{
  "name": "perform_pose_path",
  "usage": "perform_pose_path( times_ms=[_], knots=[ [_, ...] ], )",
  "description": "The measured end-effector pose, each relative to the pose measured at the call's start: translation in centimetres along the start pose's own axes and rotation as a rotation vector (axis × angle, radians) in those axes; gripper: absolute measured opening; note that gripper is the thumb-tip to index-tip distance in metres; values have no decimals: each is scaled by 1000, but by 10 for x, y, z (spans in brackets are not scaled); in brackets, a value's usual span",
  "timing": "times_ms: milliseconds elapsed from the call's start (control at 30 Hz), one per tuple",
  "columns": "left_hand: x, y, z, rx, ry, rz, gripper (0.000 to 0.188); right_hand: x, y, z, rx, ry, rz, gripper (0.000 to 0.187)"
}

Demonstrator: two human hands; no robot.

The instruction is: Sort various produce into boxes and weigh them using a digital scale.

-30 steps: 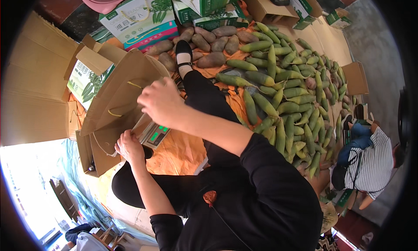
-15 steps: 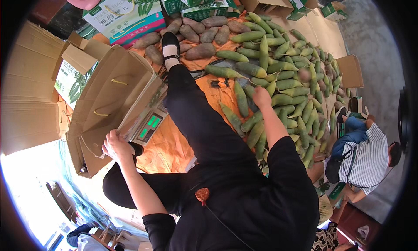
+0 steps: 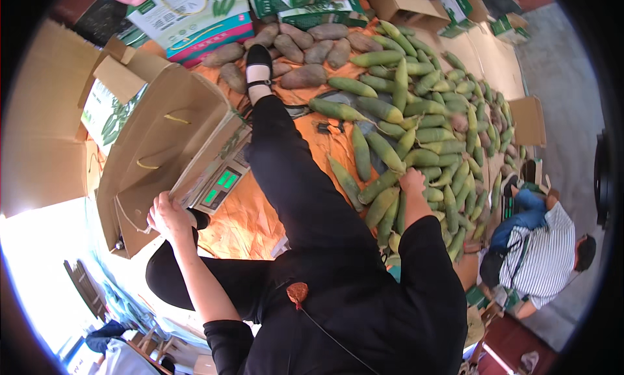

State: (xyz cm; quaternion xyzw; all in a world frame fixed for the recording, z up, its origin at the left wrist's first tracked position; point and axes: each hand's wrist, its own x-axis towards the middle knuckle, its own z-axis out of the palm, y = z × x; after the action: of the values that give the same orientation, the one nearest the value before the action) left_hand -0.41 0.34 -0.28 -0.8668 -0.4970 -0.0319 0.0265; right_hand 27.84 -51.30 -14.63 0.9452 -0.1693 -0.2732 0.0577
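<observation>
Long green radishes (image 3: pixel 442 134) lie in a wide heap on an orange sheet to my right. My right hand (image 3: pixel 413 181) is down among the nearer ones, its fingers curled against a green radish; the fingertips are partly hidden. On the left, a cardboard box (image 3: pixel 188 131) with yellow cord handles lies tilted open on a digital scale (image 3: pixel 224 183) with a lit green display. My left hand (image 3: pixel 170 217) is closed at the near edge of that box, fingers bent over its rim.
Reddish-brown roots (image 3: pixel 304 76) lie beyond my outstretched foot (image 3: pixel 259 72). Printed cartons (image 3: pixel 195 17) stand behind them. More open boxes (image 3: pixel 406 7) are at the far right. A person in a striped shirt (image 3: pixel 539 245) bends at the right.
My right hand has moved nearer to me and slightly right, off one green radish to others. My left hand stays at the box edge. The view has shifted slightly.
</observation>
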Motion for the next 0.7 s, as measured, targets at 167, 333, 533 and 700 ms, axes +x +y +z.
perform_pose_path(
  times_ms=[167,333,533,700],
  knots=[
    [-1,12,-9,-42,-23,-17,24,10,2,8,-22,55,38,32],
    [-2,5,-13,-60,-45,-37,20,-2,-11,10,-81,55,-24,33],
    [-5,4,-9,-75,34,-56,13,6,-13,14,-47,61,-32,32],
    [0,17,-9,-143,11,-33,13,74,11,25,511,196,-180,32]
  ],
)
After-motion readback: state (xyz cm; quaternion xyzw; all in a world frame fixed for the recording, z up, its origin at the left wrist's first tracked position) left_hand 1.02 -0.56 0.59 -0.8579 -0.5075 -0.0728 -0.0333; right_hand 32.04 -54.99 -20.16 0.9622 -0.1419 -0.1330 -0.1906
